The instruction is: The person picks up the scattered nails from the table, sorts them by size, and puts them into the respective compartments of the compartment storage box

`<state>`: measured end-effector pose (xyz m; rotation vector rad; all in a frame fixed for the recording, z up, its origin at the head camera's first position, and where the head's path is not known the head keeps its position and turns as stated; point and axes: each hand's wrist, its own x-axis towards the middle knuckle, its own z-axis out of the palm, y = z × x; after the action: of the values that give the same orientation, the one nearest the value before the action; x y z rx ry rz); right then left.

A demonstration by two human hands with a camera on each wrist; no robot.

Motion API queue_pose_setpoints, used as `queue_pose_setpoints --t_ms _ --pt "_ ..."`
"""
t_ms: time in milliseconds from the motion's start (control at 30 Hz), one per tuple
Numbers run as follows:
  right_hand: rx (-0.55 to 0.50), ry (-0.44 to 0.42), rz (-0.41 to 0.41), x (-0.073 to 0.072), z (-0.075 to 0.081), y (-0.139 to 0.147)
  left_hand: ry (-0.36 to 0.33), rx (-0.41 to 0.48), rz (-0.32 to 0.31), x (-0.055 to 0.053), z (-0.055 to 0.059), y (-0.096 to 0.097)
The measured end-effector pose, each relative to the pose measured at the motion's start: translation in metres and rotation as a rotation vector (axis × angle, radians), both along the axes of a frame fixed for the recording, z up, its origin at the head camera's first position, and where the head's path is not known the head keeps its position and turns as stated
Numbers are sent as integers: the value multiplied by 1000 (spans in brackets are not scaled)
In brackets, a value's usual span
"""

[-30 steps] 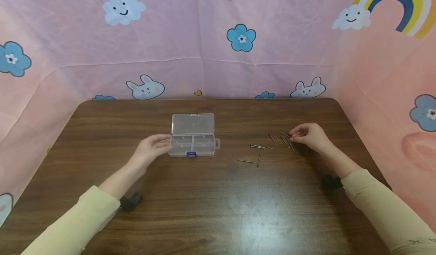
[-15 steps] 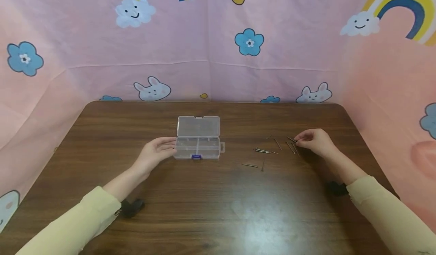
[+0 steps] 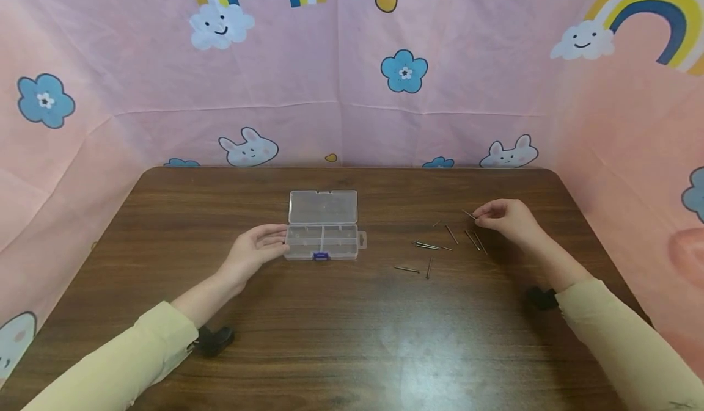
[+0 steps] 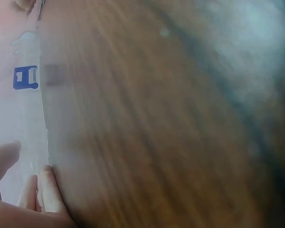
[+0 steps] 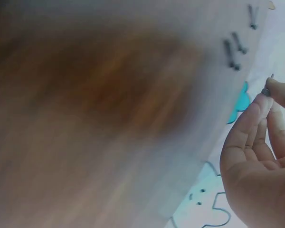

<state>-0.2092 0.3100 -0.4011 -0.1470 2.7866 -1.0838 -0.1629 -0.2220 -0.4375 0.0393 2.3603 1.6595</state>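
Observation:
My right hand [image 3: 503,218] pinches a thin metal nail [image 3: 469,214] between thumb and forefinger, its shaft pointing out to the left. In the right wrist view its round head [image 5: 265,91] shows at the fingertips. My left hand [image 3: 253,252] rests with nearly straight fingers against the left end of a clear plastic box [image 3: 341,256]. The box has several compartments, a blue latch [image 3: 321,256] and its lid [image 3: 323,207] tipped back. Left of the right hand, several loose nails [image 3: 428,245] lie scattered on the table.
The brown wooden table [image 3: 352,338] ends at a patterned pink cloth [image 3: 308,130] at the back and sides. A hanging tab [image 3: 362,240] sticks out from the box's right end. Dark wrist devices [image 3: 214,341] show under both forearms.
My right hand has risen slightly with the nail, away from the two lying close by. The left hand stays at the box. The head view has shifted a little.

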Motion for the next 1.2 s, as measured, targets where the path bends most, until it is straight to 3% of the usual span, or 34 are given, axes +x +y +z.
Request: queue_pose_setpoints --t_ms 233,567,1200 --pt "-71 29 34 -5 11 -27 -1 5 -1 0 0 0" --pt "-155 6 106 -10 14 -65 3 23 -14 -2 -1 0" --pt "-286 66 257 -19 19 -146 -2 22 -15 -1 0 -2"
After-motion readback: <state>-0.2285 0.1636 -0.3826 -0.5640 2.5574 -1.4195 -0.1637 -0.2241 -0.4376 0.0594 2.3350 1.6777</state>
